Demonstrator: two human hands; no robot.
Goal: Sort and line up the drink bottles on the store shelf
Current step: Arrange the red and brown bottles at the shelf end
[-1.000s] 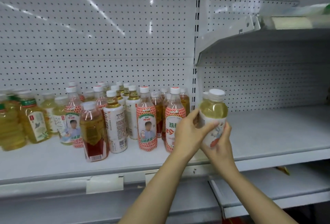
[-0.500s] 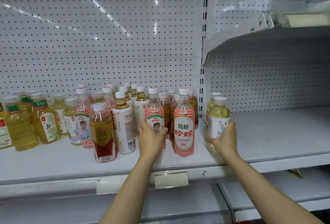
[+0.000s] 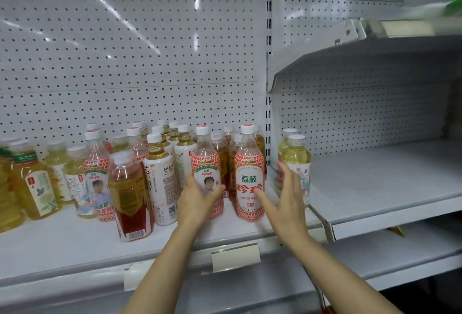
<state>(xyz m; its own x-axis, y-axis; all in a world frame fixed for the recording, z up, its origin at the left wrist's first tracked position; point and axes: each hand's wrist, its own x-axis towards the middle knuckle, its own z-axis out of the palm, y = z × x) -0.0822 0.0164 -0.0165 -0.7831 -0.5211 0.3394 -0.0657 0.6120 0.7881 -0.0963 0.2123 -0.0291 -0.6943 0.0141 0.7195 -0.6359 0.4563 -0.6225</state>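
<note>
Our left hand (image 3: pixel 197 201) grips the photo bottle (image 3: pixel 207 163), a red-and-white lychee drink with a picture label, fingers and thumb curled round its lower half. It stands upright near the front of the left shelf (image 3: pixel 62 243). Just to its right stands the lychee bottle (image 3: pixel 249 171), same red pattern, large characters on its label, also upright. Our right hand (image 3: pixel 287 203) is spread with straight fingers and holds nothing; it sits between that lychee bottle and the pale bottle (image 3: pixel 297 161), and we cannot tell whether it touches either. The pale bottle stands at the left end of the right shelf (image 3: pixel 375 188), with a second like it close behind.

Left of the photo bottle we see a white-label bottle (image 3: pixel 160 178), then an amber bottle (image 3: pixel 130 196) nearest the shelf edge, then another photo-label bottle and several yellow-green tea bottles (image 3: pixel 37 183) toward the far left. More bottles crowd behind, against the pegboard (image 3: pixel 125 51). A blank price tag (image 3: pixel 235 257) hangs on the shelf lip.
</note>
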